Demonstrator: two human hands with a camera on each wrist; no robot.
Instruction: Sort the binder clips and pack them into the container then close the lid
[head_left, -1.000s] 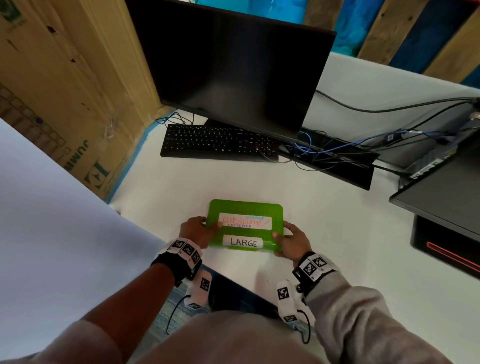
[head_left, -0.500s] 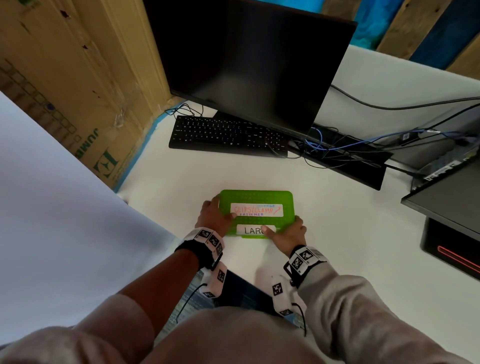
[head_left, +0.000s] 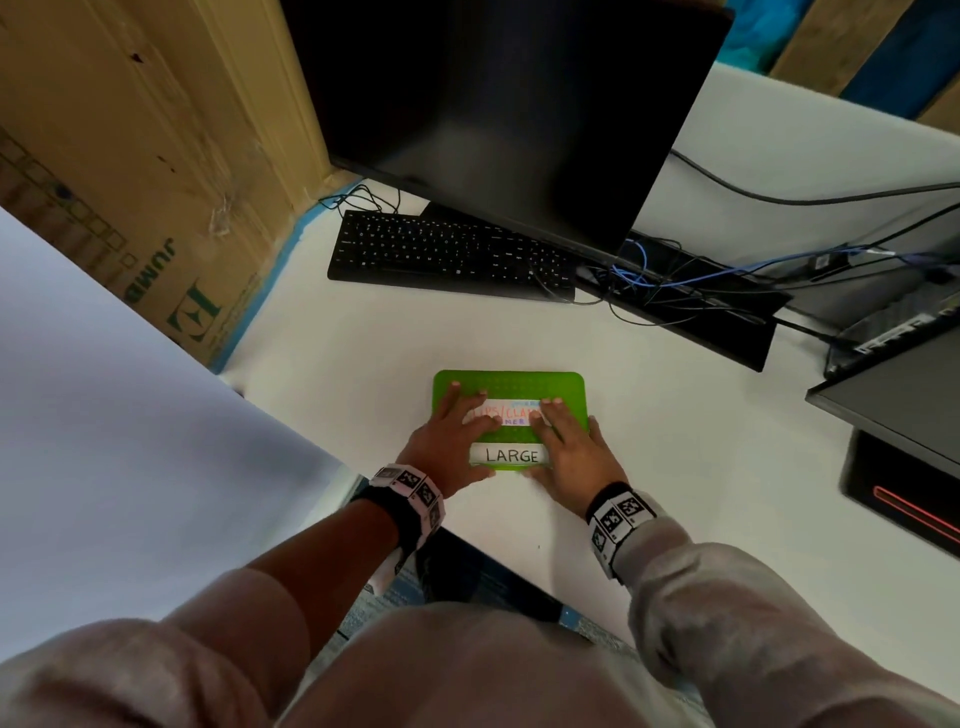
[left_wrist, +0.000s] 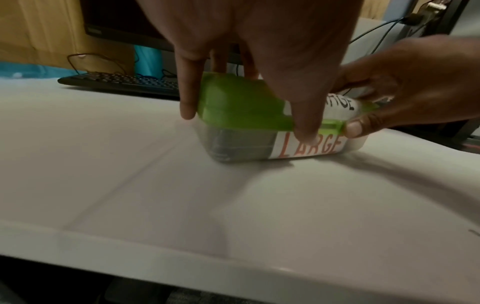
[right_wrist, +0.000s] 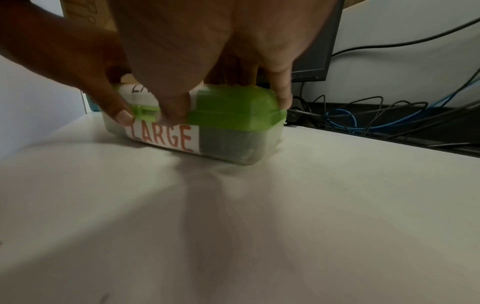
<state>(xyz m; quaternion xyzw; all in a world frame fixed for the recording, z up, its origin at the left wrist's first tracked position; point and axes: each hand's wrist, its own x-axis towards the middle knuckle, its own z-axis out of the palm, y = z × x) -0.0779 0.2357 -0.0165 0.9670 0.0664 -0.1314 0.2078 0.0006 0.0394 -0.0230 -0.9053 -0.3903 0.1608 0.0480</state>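
A clear container (left_wrist: 358, 144) with a green lid (head_left: 511, 382) stands on the white table, with "LARGE" labels on its lid and front wall. The lid sits down on the box. Dark binder clips (right_wrist: 226, 146) show through the wall. My left hand (head_left: 457, 431) lies flat on the left half of the lid, fingers straight and spread. My right hand (head_left: 561, 441) lies flat on the right half. Both thumbs reach down to the front edge, either side of the green latch (right_wrist: 145, 113). In the left wrist view the left hand (left_wrist: 259, 51) covers the lid (left_wrist: 239, 102) from above.
A black keyboard (head_left: 447, 254) and a monitor (head_left: 519, 104) stand behind the container, with tangled cables (head_left: 675, 280) to the right. A cardboard box (head_left: 130, 156) stands at the left. A second screen (head_left: 893, 395) is at the right. The table's front edge (head_left: 493, 540) is just below my wrists.
Both hands have slid from the lid's near corners up onto its top and now lie flat on it. The container has stayed in place.
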